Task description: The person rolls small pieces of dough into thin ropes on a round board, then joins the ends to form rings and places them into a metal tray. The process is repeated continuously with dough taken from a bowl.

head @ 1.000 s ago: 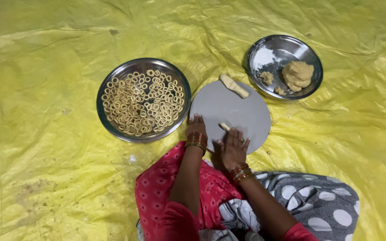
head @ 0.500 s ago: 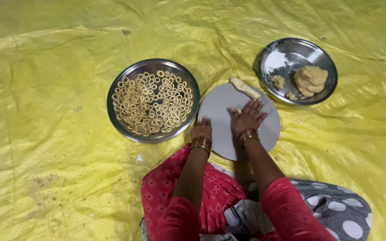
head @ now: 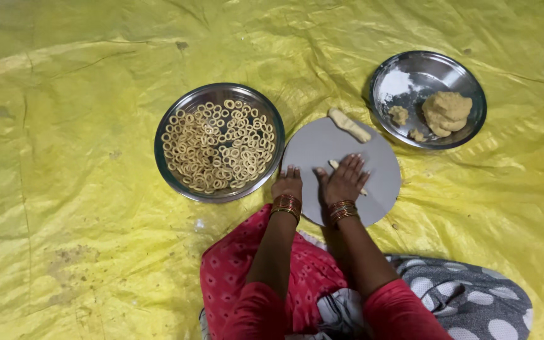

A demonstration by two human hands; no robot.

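A round grey board lies on the yellow sheet in front of me. My right hand lies flat on it, fingers spread, pressing a thin roll of dough whose end pokes out by my fingers. My left hand rests at the board's left edge, fingers curled down, holding nothing I can see. A thicker piece of dough lies at the board's far edge. Both wrists wear bangles.
A steel plate heaped with several small dough rings sits left of the board. A second steel plate at the far right holds a lump of dough, crumbs and white flour. A crinkled yellow sheet covers the floor.
My right hand moved forward on the board and has drawn back toward me, rolling the dough. The left hand stays at the board's edge. The view shifted slightly.
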